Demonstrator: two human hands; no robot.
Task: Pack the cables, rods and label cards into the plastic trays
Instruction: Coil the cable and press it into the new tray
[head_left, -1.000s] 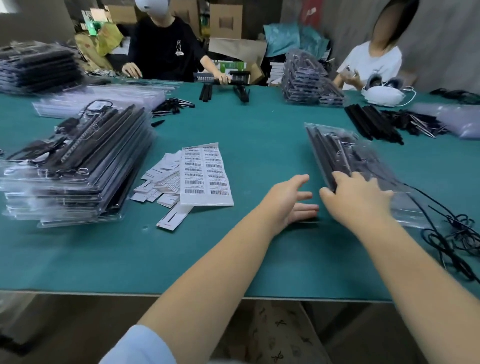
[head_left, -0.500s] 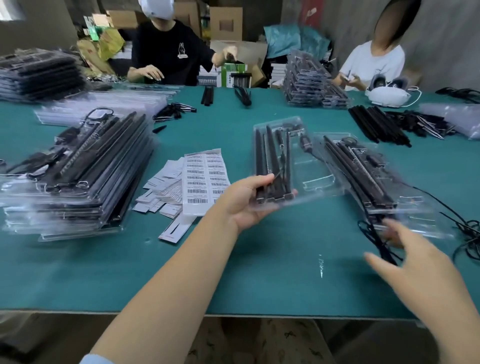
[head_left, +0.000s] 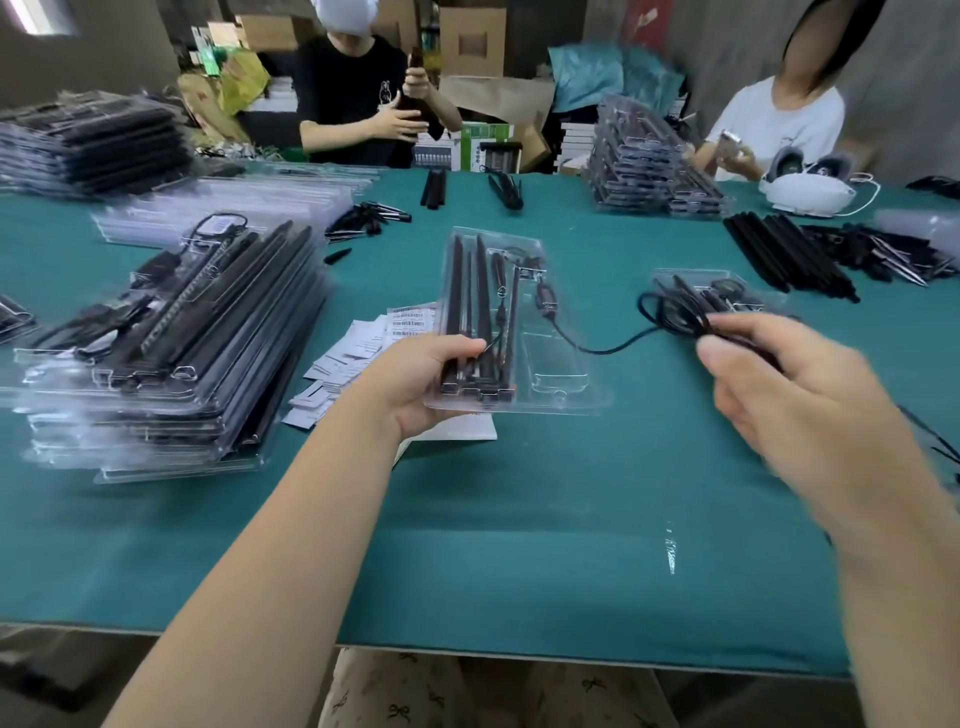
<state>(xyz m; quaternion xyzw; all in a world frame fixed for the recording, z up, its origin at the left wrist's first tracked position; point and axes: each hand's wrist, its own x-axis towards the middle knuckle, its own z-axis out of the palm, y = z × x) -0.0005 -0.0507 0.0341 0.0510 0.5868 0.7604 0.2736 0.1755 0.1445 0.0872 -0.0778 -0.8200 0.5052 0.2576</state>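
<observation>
The left hand (head_left: 423, 382) grips the near end of a clear tray (head_left: 514, 332), thumb on top over the black rods (head_left: 470, 312) lying in it, and holds it tilted above the green table (head_left: 519, 545). A black cable (head_left: 613, 345) runs from the tray to the right hand (head_left: 779, 395), which pinches its bundled loops. The hand is blurred. Label cards (head_left: 353, 358) lie left of the tray, beside a stack of packed trays (head_left: 171, 353).

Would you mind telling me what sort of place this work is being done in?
Most likely a small packing workshop or assembly line. Stacks of filled plastic trays stand on a long green table, barcode label cards lie loose, and cardboard boxes are piled behind two other seated workers.
</observation>
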